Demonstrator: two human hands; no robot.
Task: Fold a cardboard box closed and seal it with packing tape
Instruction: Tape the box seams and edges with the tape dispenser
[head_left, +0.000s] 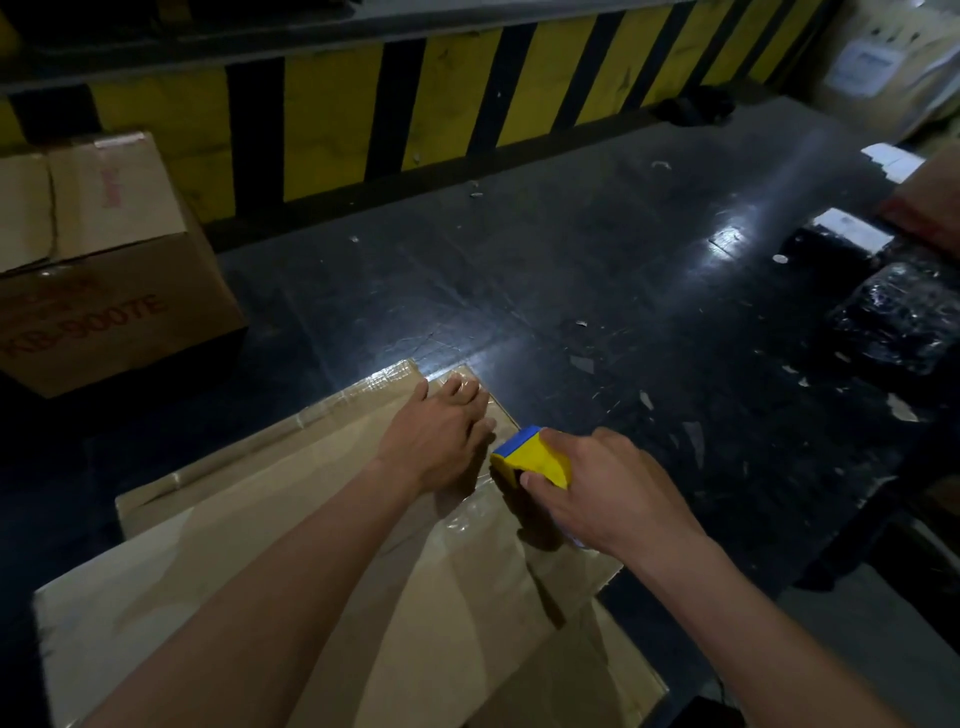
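A brown cardboard box (249, 551) lies low in front of me with its top flaps folded down. Clear packing tape (470, 519) shines along the seam near the far corner. My left hand (436, 441) rests flat on the far end of the top, fingers spread over the taped corner and holding nothing. My right hand (608, 493) grips a yellow and blue tape dispenser (535, 457), which sits on the box top just right of my left hand.
A second cardboard box (98, 260) with red lettering stands at the left. A yellow and black striped barrier (415, 104) runs along the back. Black wrapped parcels (893, 317) lie at the right on the dark, scrap-littered floor (597, 291).
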